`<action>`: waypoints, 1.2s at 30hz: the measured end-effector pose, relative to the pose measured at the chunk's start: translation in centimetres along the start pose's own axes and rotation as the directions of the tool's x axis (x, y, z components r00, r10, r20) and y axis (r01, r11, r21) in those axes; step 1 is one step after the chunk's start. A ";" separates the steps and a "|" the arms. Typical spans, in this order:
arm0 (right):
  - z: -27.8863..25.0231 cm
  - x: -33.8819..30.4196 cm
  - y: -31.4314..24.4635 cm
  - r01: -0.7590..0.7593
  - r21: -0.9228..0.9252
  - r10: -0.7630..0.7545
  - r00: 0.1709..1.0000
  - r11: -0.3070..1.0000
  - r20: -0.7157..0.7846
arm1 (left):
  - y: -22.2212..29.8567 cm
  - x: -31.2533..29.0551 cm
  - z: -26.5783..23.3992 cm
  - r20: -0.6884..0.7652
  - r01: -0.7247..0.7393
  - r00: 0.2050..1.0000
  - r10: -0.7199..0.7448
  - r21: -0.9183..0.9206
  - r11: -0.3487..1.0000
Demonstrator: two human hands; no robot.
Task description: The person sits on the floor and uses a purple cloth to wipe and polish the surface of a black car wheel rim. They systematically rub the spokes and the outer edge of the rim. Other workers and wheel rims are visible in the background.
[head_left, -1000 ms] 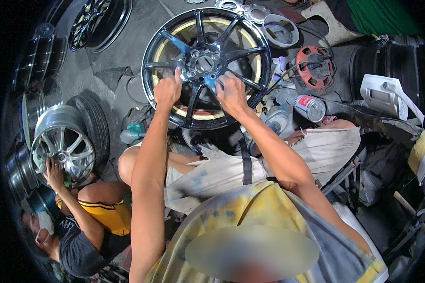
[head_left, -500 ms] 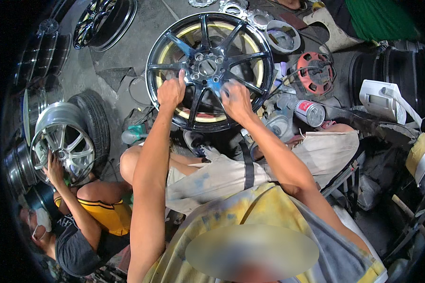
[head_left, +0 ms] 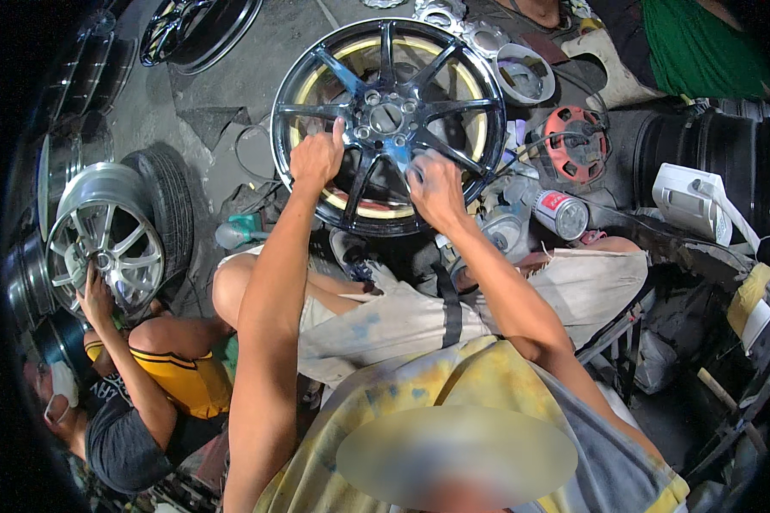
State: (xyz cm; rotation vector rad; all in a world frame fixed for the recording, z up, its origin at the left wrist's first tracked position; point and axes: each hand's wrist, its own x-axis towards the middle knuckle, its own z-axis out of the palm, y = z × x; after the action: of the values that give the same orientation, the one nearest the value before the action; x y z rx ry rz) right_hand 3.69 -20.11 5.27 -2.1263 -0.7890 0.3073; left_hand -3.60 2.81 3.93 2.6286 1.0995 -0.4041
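Note:
A glossy black multi-spoke car wheel (head_left: 387,79) lies face up before me, with bluish-grey patches on some spokes near its hub. My left hand (head_left: 318,160) is closed on its left side, thumb against a spoke close to the hub and the other fingers curled. On the spokes at the lower right of the hub rests my right hand (head_left: 439,190), fingers bent and pressed together. Motion smears its fingertips, so what they hold, if anything, cannot be made out. A yellow ring (head_left: 479,128) shows beneath the wheel's rim.
At left a co-worker's hand (head_left: 97,295) holds a grey pad on a silver wheel (head_left: 148,256) beside a tyre (head_left: 178,214). To the right are a white tub (head_left: 543,85), a red cable reel (head_left: 556,158), a can (head_left: 565,215) and a white box-shaped device (head_left: 689,201). A green-capped bottle (head_left: 239,231) lies near my left knee.
The whole view has shifted slightly. My right hand has slid a little toward me over the spokes, while my left hand keeps its place on the wheel.

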 end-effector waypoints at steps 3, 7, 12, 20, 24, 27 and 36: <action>0.6 1.5 0.3 0.004 -0.037 -0.004 1.000 0.999 0.005 | -0.3 0.1 0.0 -0.005 -0.020 1.000 0.020 -0.022 1.000; -0.4 1.0 -0.4 -0.036 -0.093 0.048 0.991 0.995 0.124 | -0.4 0.1 -0.1 0.014 -0.009 1.000 0.009 -0.019 1.000; 0.7 5.6 0.2 0.087 -0.090 -0.090 0.995 0.992 -0.038 | -0.1 0.5 -0.2 0.032 -0.018 0.999 0.020 -0.051 0.999; -12.1 3.2 5.2 -0.172 0.060 0.182 0.897 0.983 -0.403 | 3.1 -3.3 1.1 -0.346 -0.128 0.937 0.052 -0.198 0.972; -13.6 0.1 9.4 -0.300 0.063 0.301 0.879 0.952 -0.370 | 8.4 -8.8 1.7 -0.173 -0.136 0.978 0.118 -0.095 0.986; -12.6 -1.4 10.9 -0.336 0.049 0.331 0.875 0.940 -0.352 | 8.7 -8.0 2.8 -0.187 -0.085 0.980 0.068 -0.083 0.993; -11.9 -2.4 16.2 -0.411 0.139 0.430 0.805 0.901 -0.409 | 7.0 -2.6 0.9 -0.353 -0.375 0.878 0.323 -0.087 0.923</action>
State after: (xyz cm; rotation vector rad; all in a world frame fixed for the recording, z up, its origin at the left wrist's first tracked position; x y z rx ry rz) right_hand 14.38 -36.50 0.03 -2.1990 -0.0419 0.0697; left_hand -0.43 -3.97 4.97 2.7367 0.6725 0.2027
